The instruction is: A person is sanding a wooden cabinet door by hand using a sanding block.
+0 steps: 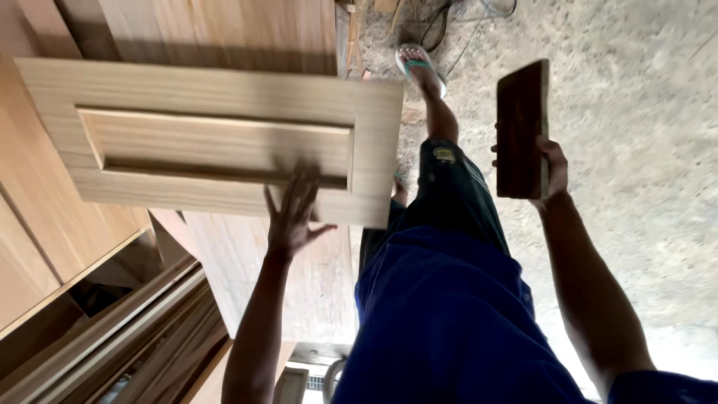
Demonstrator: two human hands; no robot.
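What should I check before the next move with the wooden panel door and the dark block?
1. Left hand flat on the panel door: ok, palm and fingers spread on its lower rail.
2. Right hand gripping the dark block: ok, fingers wrapped around its lower part.
3. Block clear of the panel: ok, held apart to the side.
4. Panel fully supported: cannot tell, its underside is hidden.
5. Footing: ok, sandalled foot on the concrete floor.
6. Cables near the foot: not ok, possible trip hazard.
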